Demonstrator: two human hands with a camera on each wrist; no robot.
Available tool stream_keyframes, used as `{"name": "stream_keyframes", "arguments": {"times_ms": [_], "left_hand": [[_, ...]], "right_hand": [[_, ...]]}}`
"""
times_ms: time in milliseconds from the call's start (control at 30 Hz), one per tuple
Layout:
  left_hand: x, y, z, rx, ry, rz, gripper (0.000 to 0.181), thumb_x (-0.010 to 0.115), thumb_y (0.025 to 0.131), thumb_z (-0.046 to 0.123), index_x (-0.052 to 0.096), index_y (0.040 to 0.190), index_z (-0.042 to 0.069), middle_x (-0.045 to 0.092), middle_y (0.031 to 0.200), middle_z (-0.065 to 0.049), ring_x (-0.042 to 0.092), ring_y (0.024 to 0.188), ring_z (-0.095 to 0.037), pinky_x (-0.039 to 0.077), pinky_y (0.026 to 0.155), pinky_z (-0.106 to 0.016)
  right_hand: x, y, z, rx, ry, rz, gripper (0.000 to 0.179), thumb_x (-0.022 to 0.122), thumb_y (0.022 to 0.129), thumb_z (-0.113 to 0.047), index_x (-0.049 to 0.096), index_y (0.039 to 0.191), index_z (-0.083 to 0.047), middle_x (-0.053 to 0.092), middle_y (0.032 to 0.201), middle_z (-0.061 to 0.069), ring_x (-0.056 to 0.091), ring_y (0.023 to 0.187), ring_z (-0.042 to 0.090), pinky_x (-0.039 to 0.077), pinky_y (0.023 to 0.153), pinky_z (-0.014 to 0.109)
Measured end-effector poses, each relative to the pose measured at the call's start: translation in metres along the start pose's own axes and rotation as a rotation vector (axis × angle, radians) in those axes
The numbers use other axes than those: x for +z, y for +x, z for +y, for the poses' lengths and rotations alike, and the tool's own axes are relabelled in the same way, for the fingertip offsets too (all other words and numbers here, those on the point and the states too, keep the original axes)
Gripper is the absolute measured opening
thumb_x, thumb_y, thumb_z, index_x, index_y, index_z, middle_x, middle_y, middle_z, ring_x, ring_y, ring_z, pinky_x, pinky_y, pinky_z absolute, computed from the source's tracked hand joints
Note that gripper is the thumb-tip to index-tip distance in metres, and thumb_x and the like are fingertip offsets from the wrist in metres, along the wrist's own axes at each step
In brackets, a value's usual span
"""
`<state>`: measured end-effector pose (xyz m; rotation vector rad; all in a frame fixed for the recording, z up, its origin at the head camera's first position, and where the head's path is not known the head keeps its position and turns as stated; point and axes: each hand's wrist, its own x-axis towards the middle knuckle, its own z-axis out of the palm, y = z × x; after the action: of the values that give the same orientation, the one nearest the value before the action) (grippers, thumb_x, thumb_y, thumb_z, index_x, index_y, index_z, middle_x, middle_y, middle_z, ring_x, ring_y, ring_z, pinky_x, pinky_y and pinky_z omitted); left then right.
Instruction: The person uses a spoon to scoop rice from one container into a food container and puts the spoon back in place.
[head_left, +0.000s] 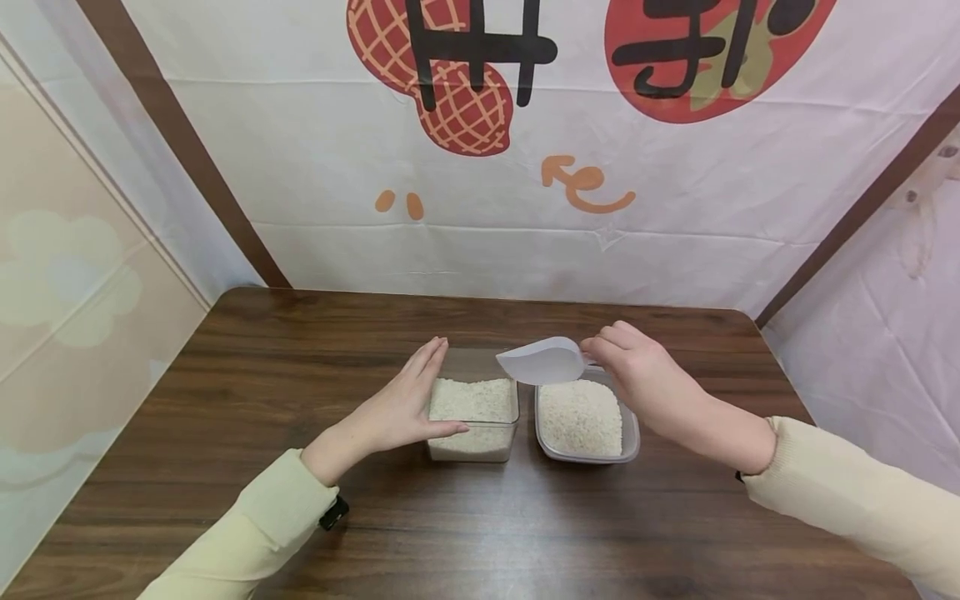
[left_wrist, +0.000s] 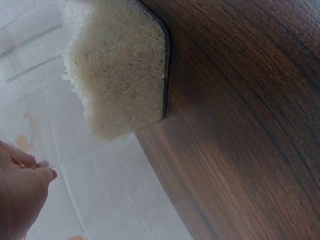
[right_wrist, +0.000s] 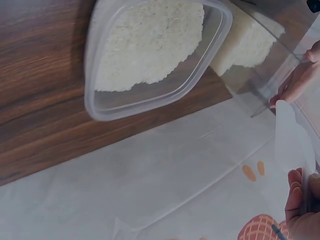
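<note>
My left hand (head_left: 401, 406) holds a clear, straight-sided container (head_left: 517, 402) from its left side, thumb across the front and fingers toward the back. White rice (left_wrist: 117, 70) fills its lower part, and the left wrist view shows the bare clear wall above. In my right hand (head_left: 648, 379) is a white scoop (head_left: 543, 364), gripped by its handle, raised with its pointed lip toward the left over the container's right edge. Below the scoop stands a shallower translucent tub (head_left: 631, 437), with rice (head_left: 581, 421) heaped inside. The scoop's inside is mostly hidden.
Both containers stand side by side on a dark wooden table (head_left: 360, 525), a narrow gap between them. Behind the table hangs a printed white cloth (head_left: 315, 167), close to its back edge. More cloth (head_left: 67, 292) hangs at the left.
</note>
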<state>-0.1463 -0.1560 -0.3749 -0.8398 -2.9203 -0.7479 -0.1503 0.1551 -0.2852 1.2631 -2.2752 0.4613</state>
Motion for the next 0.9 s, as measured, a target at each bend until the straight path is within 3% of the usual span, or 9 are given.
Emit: {"name": "stream_keyframes", "arguments": {"times_ms": [267, 633, 900], "left_hand": [[0.002, 0.001, -0.002, 0.005, 0.004, -0.001, 0.11, 0.065, 0.073, 0.058, 0.009, 0.143, -0.007, 0.009, 0.15, -0.018, 0.012, 0.137, -0.029, 0.023, 0.106, -0.044], [0.001, 0.001, -0.003, 0.005, 0.014, 0.003, 0.11, 0.064, 0.073, 0.058, 0.01, 0.143, -0.007, 0.009, 0.149, -0.019, 0.013, 0.137, -0.03, 0.024, 0.106, -0.045], [0.003, 0.002, -0.003, 0.016, 0.013, 0.013, 0.11, 0.065, 0.073, 0.058, 0.01, 0.143, -0.007, 0.01, 0.149, -0.019, 0.013, 0.136, -0.03, 0.025, 0.106, -0.045]], "right_hand": [[0.019, 0.009, -0.003, -0.024, -0.008, -0.003, 0.025, 0.061, 0.07, 0.021, 0.062, 0.083, 0.0, 0.056, 0.076, 0.002, 0.047, 0.07, 0.014, 0.045, 0.059, 0.021], [0.039, 0.02, -0.005, -0.049, -0.076, -0.069, 0.026, 0.057, 0.07, 0.02, 0.064, 0.083, 0.0, 0.057, 0.077, 0.004, 0.049, 0.069, 0.017, 0.044, 0.061, 0.022], [0.05, 0.028, -0.008, -0.09, -0.109, -0.111, 0.03, 0.048, 0.067, 0.022, 0.062, 0.081, -0.002, 0.054, 0.075, 0.003, 0.043, 0.066, 0.017, 0.039, 0.061, 0.023]]}}
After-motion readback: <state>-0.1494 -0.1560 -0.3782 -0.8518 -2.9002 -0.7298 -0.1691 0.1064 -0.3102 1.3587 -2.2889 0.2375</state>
